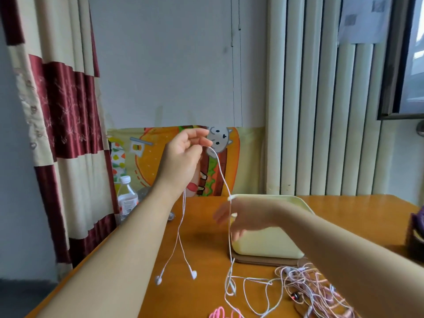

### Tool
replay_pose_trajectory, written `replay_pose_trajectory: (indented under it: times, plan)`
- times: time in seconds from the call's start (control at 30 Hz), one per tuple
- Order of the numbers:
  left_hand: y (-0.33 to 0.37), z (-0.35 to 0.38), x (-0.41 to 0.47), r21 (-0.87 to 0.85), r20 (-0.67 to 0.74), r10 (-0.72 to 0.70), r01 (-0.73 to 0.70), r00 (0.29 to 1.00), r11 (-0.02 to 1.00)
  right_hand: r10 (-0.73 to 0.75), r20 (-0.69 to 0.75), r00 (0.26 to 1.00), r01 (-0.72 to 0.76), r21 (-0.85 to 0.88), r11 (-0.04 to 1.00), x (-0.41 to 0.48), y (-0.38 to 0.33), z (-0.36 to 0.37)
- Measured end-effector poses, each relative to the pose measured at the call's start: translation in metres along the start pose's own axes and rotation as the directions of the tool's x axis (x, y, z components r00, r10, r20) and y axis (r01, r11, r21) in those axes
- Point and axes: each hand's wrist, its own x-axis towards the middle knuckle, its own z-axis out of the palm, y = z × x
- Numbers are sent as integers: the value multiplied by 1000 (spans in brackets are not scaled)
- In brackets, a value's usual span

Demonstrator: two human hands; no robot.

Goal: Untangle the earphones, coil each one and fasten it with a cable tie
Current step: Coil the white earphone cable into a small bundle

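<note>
Fingers (203, 141) of the left hand (183, 157) are pinching the white earphone cable (221, 175) high, its length hanging near-vertical past the blurred right hand (243, 218), whose grip I cannot tell, down onto the table (202, 237).

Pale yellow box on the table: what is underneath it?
The pale yellow box stands on a thin brown mat, whose edge shows along the box's front and left. The rest of the mat is covered by the box, so what else lies beneath cannot be seen.
</note>
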Motion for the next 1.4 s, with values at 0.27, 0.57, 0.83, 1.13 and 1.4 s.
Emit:
replay_pose_trajectory:
  times: [0.27, 0.57, 0.83, 1.13, 1.4]
  plan:
    - [-8, -7, -6, -4, -59, -24, 24, 998, 1000, 1, 295, 955, -82, 263, 961, 7, 19, 43]
    - [-20, -9, -9, 166, -138, -3, 26, 990, 986, 91, 163, 982, -144, 347, 927, 8, 26, 56]
    - [-114, -30, -65, 619, -219, -296, 367, 930, 695, 477, -517, 710, 351, 848, 396, -4, 47, 21]
    - [-113, -23, -73, 493, -172, -343, 383, 923, 781, 522, -367, 770, -406, 348, 845, -14, 102, 39]
    - [-82, -17, -65, 390, -108, -241, 264, 965, 882, 461, -423, 780, -607, -331, 723, -17, 111, 62]
